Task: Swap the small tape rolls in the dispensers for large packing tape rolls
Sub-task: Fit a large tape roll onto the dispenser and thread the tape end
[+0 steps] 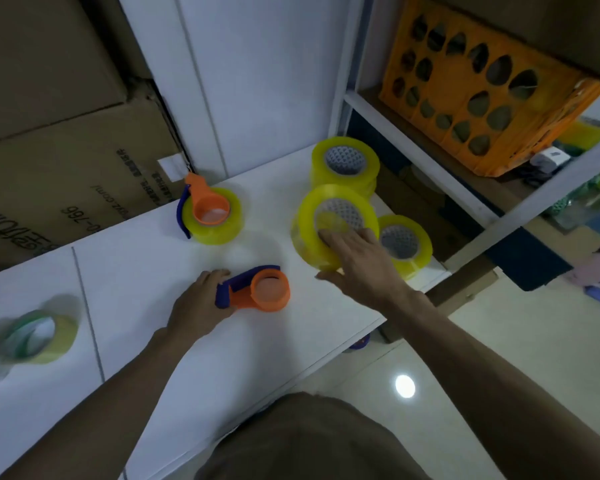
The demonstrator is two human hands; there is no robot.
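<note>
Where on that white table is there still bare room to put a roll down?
Bare table lies between the loaded dispenser, the left hand on the empty dispenser, and the small rolls at far left. It is crowded at the right edge, where the right hand grips one of three large rolls.

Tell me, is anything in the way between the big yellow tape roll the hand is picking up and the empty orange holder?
Nothing visible is. The right hand grips the tilted large tape roll, and only bare white table lies between it and the empty dispenser, which the left hand holds steady. The loaded dispenser sits farther back, off that path.
</note>
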